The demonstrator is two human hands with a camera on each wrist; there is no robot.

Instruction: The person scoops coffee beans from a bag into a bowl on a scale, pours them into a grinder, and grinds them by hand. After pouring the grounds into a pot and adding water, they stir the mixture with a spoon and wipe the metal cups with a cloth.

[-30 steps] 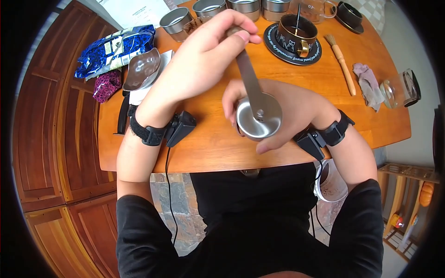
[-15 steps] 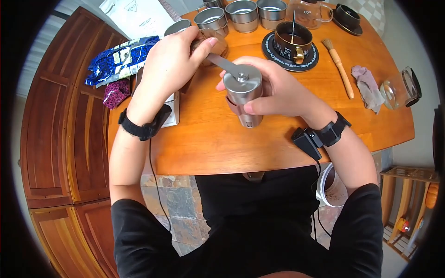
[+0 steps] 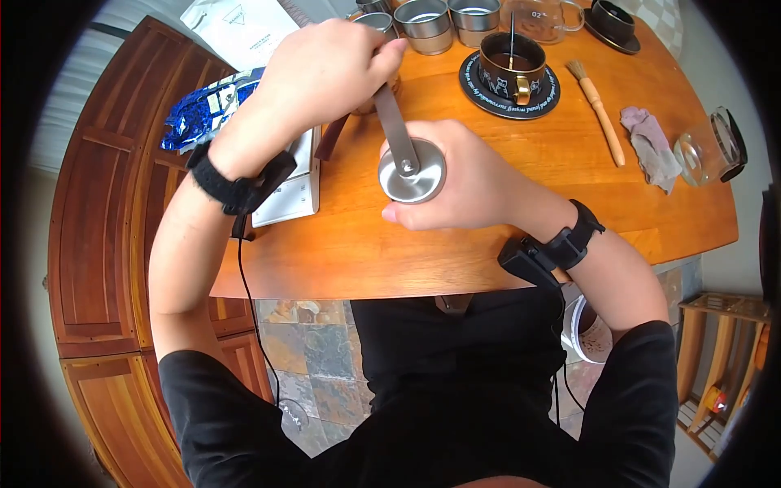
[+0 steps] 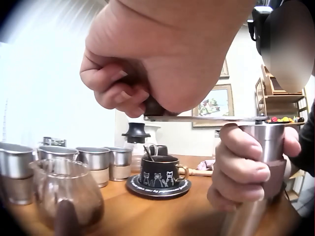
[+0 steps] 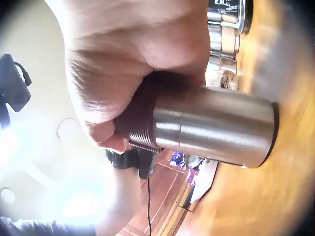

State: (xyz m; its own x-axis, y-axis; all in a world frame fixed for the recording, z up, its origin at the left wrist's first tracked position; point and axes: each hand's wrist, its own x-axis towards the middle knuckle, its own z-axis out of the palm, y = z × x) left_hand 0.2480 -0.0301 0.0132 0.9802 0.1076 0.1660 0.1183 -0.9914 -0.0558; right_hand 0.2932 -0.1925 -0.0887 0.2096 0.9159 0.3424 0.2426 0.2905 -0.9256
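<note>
Left hand [image 3: 325, 69] grips crank knob [image 4: 153, 107] (mostly hidden, apparently dark); right hand [image 3: 464, 177] grips steel grinder [image 5: 216, 129].

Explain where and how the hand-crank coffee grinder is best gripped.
Probably by the brown sleeve round its metal barrel, from the person's right, as the right hand does: the barrel is cylindrical, and a side grip leaves the crank arm on top clear. The knob suits the left hand from above, since it rises from the arm's outer end.
</note>
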